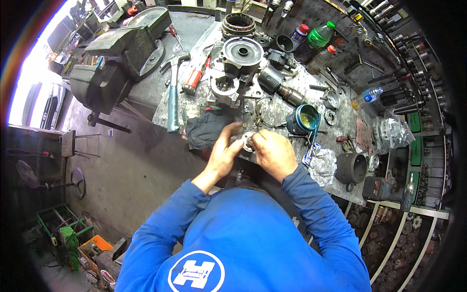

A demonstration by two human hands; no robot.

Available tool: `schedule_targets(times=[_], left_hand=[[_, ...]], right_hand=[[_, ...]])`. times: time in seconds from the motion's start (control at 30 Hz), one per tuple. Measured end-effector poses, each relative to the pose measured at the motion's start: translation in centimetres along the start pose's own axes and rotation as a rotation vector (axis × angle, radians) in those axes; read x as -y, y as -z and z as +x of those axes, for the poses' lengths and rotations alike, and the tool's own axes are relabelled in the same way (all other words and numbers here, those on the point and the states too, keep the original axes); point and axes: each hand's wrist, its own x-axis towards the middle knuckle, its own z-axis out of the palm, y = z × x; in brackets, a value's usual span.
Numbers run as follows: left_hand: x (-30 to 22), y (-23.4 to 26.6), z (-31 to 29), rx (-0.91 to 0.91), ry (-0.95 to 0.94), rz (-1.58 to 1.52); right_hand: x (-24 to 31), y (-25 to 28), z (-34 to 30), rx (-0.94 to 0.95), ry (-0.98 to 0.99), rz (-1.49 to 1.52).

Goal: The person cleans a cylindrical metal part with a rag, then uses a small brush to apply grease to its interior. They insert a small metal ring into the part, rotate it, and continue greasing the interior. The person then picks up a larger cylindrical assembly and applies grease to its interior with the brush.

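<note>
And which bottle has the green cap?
The green-and-dark bottle, between the can and the clear bottle; those two have reddish caps, not green.

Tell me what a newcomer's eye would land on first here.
Probably the bright blue shirt filling the lower middle, with the left hand and the right hand meeting at a small round metal part by the near edge of the workbench. Next, likely the big dark vise at upper left and the blue-handled hammer lying to its right. The green-capped bottle near the bench's back also stands out.
</note>
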Motion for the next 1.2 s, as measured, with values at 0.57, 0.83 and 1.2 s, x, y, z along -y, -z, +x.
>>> schedule_targets(times=[0.57, 0.83, 1.2], left_hand=[[3.3, -2.1, 3.4, 0.062, 0.055, 0.034], [2.9, -2.7, 3.0, 0.013, 0.012, -0.017], [3.9, -2.1, 3.3, -0.052, 0.069, -0.132]], right_hand=[[-0.7, -3.0, -1.5, -0.19, -0.222, 0.471], [-0.3, -7.0, -2.6, -0.427, -0.346, 0.494], [-0.5, -11.5, -1.0, -0.606, -0.272, 0.62]])
